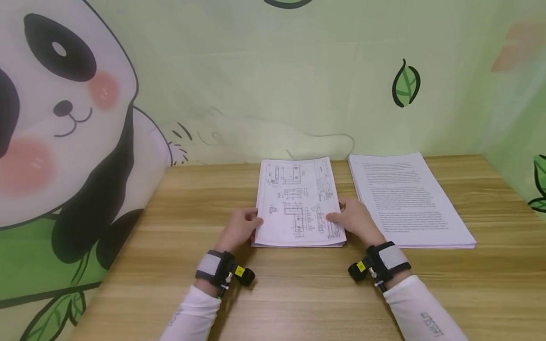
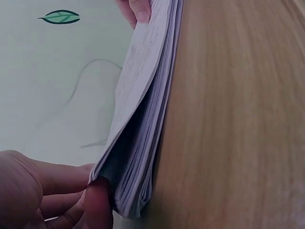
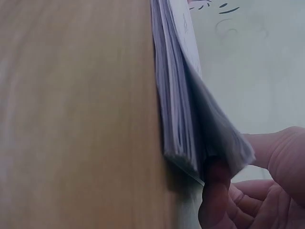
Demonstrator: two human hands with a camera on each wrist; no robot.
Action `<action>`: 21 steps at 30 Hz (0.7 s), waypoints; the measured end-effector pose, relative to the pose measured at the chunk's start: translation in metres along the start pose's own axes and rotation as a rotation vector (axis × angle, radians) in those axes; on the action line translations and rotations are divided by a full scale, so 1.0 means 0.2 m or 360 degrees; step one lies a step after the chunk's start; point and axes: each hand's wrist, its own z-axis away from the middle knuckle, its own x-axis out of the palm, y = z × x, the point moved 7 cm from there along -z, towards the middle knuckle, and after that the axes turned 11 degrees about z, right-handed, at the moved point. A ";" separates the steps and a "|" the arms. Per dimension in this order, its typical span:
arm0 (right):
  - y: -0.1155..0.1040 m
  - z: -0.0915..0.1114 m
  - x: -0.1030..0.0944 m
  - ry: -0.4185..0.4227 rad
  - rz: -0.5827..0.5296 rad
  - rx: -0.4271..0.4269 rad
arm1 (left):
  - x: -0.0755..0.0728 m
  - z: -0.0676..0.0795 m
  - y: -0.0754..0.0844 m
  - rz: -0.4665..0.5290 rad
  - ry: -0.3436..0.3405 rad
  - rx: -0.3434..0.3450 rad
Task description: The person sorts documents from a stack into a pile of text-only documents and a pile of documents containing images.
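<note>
A stack of paper (image 1: 294, 243) lies before me, its top sheets (image 1: 281, 199) printed with technical drawings turned sideways. My left hand (image 1: 238, 228) pinches those upper sheets at their left edge, thumb above and a finger beneath. At the right edge my right hand (image 1: 359, 221) pinches them the same way. Both wrist views show the upper sheets (image 2: 136, 78) raised at the edges, with a dark gap over the lower pages (image 3: 174, 95). How many sheets are lifted, I cannot tell.
A second stack of paper (image 1: 409, 203), printed with lines of text, lies just right of my right hand. Both stacks rest on a wooden table (image 1: 298, 293), near its back edge. Behind stands a green backdrop (image 1: 256, 85) with a panda picture (image 1: 72, 113) at left.
</note>
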 end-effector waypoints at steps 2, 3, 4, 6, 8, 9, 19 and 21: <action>0.01 0.00 0.00 0.0000 0.0035 0.0021 | 0.00 0.00 -0.01 0.0003 0.0019 -0.0012; 0.01 0.00 0.00 -0.0006 0.0047 0.0028 | 0.00 0.00 -0.01 0.0005 0.0027 -0.0012; 0.01 0.00 0.00 -0.0012 0.0057 0.0035 | 0.00 -0.01 -0.01 0.0005 0.0034 -0.0012; 0.01 0.00 0.01 -0.0024 0.0074 0.0041 | -0.01 -0.01 -0.01 0.0003 0.0044 -0.0006; 0.01 0.00 0.01 -0.0038 0.0101 0.0030 | -0.01 -0.01 -0.02 -0.0018 0.0064 0.0005; 0.01 0.00 0.01 -0.0043 0.0123 0.0022 | -0.01 -0.01 -0.02 -0.0036 0.0071 0.0011; -0.01 0.00 0.01 -0.0090 0.0314 -0.0049 | -0.02 -0.01 -0.02 -0.0164 0.0182 -0.0070; 0.00 0.01 -0.01 -0.0060 0.0292 -0.0050 | -0.03 0.00 -0.02 -0.0168 0.0185 -0.0101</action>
